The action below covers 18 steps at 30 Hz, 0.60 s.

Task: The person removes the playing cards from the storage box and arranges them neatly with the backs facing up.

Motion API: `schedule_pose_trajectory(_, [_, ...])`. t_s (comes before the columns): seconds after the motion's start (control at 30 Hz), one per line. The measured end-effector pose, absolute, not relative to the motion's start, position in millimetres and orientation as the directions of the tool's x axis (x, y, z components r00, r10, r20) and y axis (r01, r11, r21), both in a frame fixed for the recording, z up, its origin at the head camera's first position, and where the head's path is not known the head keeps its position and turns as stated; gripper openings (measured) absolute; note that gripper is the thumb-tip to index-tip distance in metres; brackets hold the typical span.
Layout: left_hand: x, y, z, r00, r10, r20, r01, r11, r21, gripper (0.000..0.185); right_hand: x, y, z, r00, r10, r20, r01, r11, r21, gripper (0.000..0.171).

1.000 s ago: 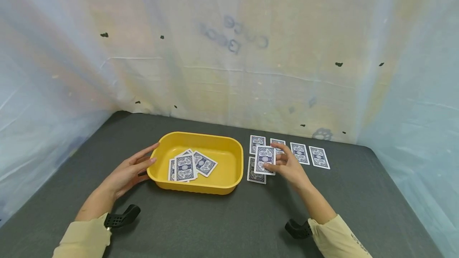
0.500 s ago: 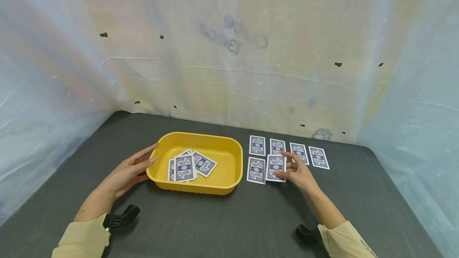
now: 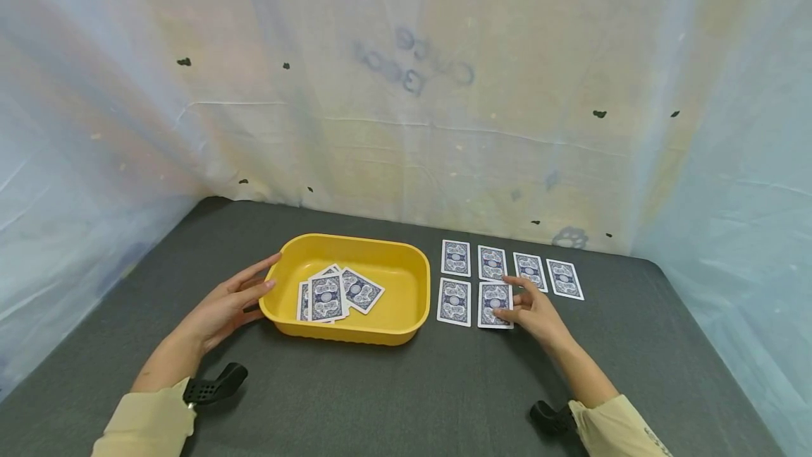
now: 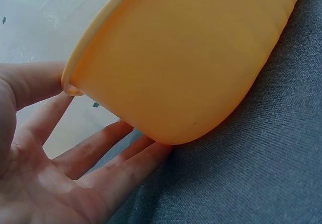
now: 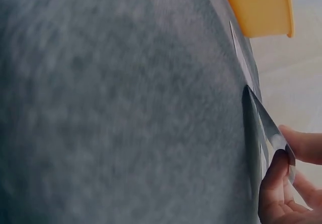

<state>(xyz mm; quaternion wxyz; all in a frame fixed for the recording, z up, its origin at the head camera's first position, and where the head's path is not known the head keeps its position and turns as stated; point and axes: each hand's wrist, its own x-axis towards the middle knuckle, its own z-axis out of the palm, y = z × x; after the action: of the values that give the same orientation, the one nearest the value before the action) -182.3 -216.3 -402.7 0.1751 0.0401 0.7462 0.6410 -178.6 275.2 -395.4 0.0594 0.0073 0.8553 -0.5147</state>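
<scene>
My right hand (image 3: pixel 538 314) pinches a blue-backed playing card (image 3: pixel 492 306) by its right edge, low over the table. In the right wrist view that card (image 5: pixel 266 121) is tilted, one edge down by the cloth and the other raised between thumb and fingers. Another card (image 3: pixel 454 302) lies just left of it, face down. My left hand (image 3: pixel 220 309) rests against the left end of a yellow tray (image 3: pixel 401 296), its fingers spread. Seen from the left wrist, the thumb is at the rim and the fingertips touch the outer wall (image 4: pixel 166 73). Several overlapping cards (image 3: pixel 326 297) lie in the tray.
A back row of face-down cards runs rightward from the tray, from the leftmost card (image 3: pixel 455 258) to the rightmost card (image 3: pixel 565 279). Dark grey cloth covers the table (image 3: pixel 380 400). A pale hanging sheet (image 3: pixel 406 161) closes off the back and sides.
My right hand has moved right and down with the card, from above the left front card to a spot beside it, below the second back-row card. The left hand and tray stay put.
</scene>
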Motion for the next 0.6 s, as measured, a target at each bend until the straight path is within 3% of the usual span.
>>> schedule_pose_trajectory(0.23, [-182.3, -215.9, -402.9, -0.935, 0.284, -0.212, -0.166, 0.175, 0.97, 0.067, -181.4, 281.1, -399.7, -0.993, -0.065, -0.099, 0.047, 0.546, -0.837, 0.07])
schedule_pose_trajectory(0.6, [-182.8, -215.3, -402.1, -0.934, 0.279, -0.222, -0.177, 0.176, 0.968, 0.068, -181.3, 275.6, -395.0, -0.995, -0.007, -0.1, 0.059, 0.767, -0.64, 0.067])
